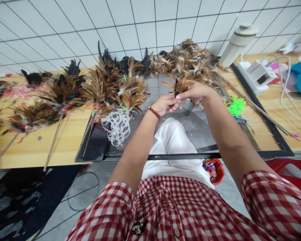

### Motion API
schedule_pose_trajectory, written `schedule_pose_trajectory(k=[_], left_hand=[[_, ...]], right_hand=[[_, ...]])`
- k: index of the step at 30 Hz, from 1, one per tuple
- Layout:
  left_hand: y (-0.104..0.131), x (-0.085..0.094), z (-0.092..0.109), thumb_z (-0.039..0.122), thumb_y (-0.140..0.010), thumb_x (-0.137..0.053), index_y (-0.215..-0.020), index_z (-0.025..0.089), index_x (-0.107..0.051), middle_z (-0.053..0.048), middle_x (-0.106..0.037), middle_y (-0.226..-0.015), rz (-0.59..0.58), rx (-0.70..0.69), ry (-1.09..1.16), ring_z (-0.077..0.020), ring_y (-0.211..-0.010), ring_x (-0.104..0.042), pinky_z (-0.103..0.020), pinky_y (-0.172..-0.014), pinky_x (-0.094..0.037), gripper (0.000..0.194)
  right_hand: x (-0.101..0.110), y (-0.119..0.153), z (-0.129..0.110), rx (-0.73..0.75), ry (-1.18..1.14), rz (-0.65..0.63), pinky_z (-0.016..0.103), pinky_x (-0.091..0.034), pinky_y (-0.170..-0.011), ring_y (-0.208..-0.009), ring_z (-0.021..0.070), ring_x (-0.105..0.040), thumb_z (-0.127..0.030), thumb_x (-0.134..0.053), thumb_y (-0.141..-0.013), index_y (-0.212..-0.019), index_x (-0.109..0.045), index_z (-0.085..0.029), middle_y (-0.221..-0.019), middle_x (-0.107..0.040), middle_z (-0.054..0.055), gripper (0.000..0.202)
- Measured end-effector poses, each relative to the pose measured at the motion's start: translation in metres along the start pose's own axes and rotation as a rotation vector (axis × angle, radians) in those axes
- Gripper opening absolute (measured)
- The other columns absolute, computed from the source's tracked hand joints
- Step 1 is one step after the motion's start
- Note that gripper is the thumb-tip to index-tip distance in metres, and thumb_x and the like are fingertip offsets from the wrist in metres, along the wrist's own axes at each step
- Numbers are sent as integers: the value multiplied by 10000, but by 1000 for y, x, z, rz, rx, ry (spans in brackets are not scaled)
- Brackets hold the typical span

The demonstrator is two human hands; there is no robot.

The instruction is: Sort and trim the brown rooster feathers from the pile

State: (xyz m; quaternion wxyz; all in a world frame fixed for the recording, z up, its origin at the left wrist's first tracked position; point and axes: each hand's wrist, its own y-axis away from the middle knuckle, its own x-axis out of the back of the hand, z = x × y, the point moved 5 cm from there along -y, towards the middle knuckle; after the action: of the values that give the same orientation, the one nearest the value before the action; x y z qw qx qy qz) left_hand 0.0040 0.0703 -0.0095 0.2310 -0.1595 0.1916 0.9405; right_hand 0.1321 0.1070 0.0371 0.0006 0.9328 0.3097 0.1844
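In the head view both my hands meet over a glass panel (155,134), holding a small bunch of brown feathers (180,85). My left hand (165,103), with a beaded bracelet (154,112) at the wrist, pinches the lower end of the bunch. The fingers of my right hand (194,92) close on it from the right, their tips touching the left hand. Behind them lies a heap of brown and white feathers (190,60). Nearer my left arm are bundled brown feathers (102,83) and a tangle of clear plastic strips (116,128).
Feather sticks (55,140) lie on the wooden table (72,147) at left. A bottle (237,45), a white power adapter (262,73) with cables, bright green ties (235,106) and a long stick (261,108) are at right. A tiled wall (140,30) bounds the back.
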Motion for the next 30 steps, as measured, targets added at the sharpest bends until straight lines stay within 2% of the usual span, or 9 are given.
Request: schedule_pose_trajectory(k=[3, 8, 10, 13, 15, 19, 24, 28, 30], left_hand=[[-2, 3, 0, 126, -967, -658, -730, 113, -659, 28, -620, -538, 20, -24, 6, -37, -427, -542, -160, -429, -326, 237], [-7, 1, -1, 199, -928, -743, -818, 119, -680, 13, -710, -670, 53, -68, -18, -51, -546, -648, -171, -569, -491, 150], [-10, -2, -2, 180, -961, -693, -825, 122, -666, 22, -697, -656, 107, -79, -77, -51, -537, -646, -175, -564, -488, 150], [-14, -2, -3, 129, -1019, -567, -751, 135, -615, 55, -602, -535, 247, -121, -184, -43, -432, -557, -180, -487, -423, 273], [-15, -2, -2, 99, -1028, -517, -706, 145, -586, 61, -575, -507, 294, -142, -206, -40, -405, -529, -183, -467, -402, 333], [-15, 1, -1, 79, -1007, -542, -710, 140, -603, 39, -630, -557, 295, -152, -143, -43, -445, -568, -178, -495, -416, 309], [-14, 5, 1, 48, -987, -550, -721, 135, -613, 33, -639, -577, 343, -178, -64, -48, -460, -560, -194, -532, -450, 287], [-11, 8, 2, 92, -1015, -541, -748, 137, -616, 30, -640, -592, 346, -149, 30, -36, -488, -568, -168, -555, -458, 282], [-8, 9, 4, 134, -1017, -574, -792, 139, -628, 9, -695, -673, 325, -142, 114, -34, -561, -624, -155, -612, -498, 232]], right_hand=[[6, -1, -4, -17, 57, 141, 383, -570, -664, -672, 189, -607, -619, -936, -543, -696, -580, -243, -639, -599, 5, 540], [11, -11, 4, -78, 126, 278, 438, -573, -670, -672, 233, -608, -535, -891, -621, -676, -561, -247, -581, -544, 18, 442], [11, -15, 8, -86, 158, 296, 453, -581, -683, -693, 249, -624, -483, -873, -651, -681, -575, -236, -588, -562, 32, 388], [9, -17, 12, -111, 230, 312, 465, -585, -683, -702, 263, -637, -421, -833, -705, -681, -597, -217, -598, -582, 49, 312], [8, -17, 11, -99, 270, 323, 475, -590, -696, -734, 279, -651, -411, -808, -739, -714, -626, -207, -622, -603, 60, 274], [4, -15, 3, -47, 253, 322, 492, -608, -740, -808, 306, -676, -415, -800, -760, -820, -679, -192, -709, -665, 84, 261], [-1, -18, 3, -16, 219, 327, 458, -606, -709, -765, 273, -659, -456, -816, -764, -917, -712, -190, -719, -669, 69, 324], [10, -19, 6, 10, 258, 352, 384, -571, -697, -753, 226, -636, -485, -806, -787, -942, -736, -195, -746, -691, 46, 336], [19, -17, 8, -20, 353, 348, 360, -545, -704, -748, 214, -639, -430, -794, -797, -918, -756, -182, -749, -703, 42, 278]])
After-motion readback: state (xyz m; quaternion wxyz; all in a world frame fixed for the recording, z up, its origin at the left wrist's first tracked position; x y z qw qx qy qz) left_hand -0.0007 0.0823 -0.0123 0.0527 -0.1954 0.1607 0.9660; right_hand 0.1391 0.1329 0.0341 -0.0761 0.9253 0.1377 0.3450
